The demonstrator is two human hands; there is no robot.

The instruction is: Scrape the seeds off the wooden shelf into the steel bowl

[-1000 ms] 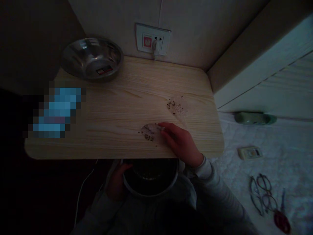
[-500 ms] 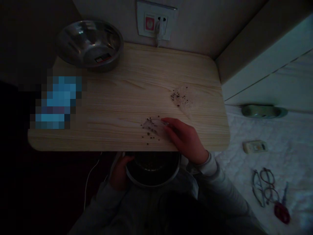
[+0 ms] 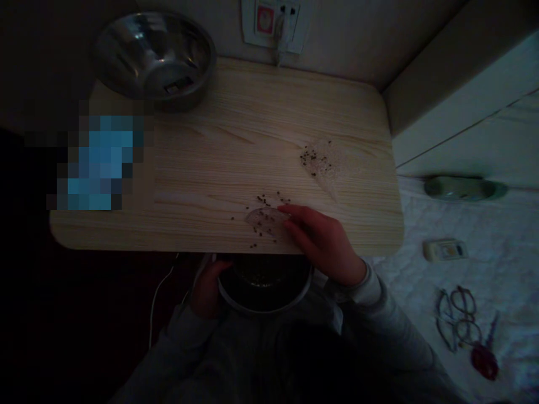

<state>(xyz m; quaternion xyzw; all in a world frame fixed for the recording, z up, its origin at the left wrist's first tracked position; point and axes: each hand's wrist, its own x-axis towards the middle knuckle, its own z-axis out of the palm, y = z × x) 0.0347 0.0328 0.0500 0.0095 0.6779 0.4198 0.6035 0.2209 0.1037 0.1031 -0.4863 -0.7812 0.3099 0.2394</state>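
My right hand [image 3: 322, 238] rests on the front edge of a light wooden table [image 3: 219, 151], its fingers closed on a thin clear scrap [image 3: 265, 216] that lies among small dark seeds [image 3: 269, 201]. Below the table edge my left hand [image 3: 206, 289] grips the rim of a round bowl [image 3: 265, 286] with dark contents. A second clear scrap with seeds [image 3: 320, 160] lies farther right on the table.
A steel bowl [image 3: 154, 56] stands at the table's back left. A wall socket with a plug [image 3: 273, 22] is behind. A pixelated blue patch covers the left side. On the bed to the right lie a green object [image 3: 461, 188], a small white device [image 3: 444, 249], glasses [image 3: 457, 317] and keys [image 3: 484, 359].
My right hand has dragged the clear scrap toward the table's front edge, and seeds have scattered around it. The view has tilted down a little.
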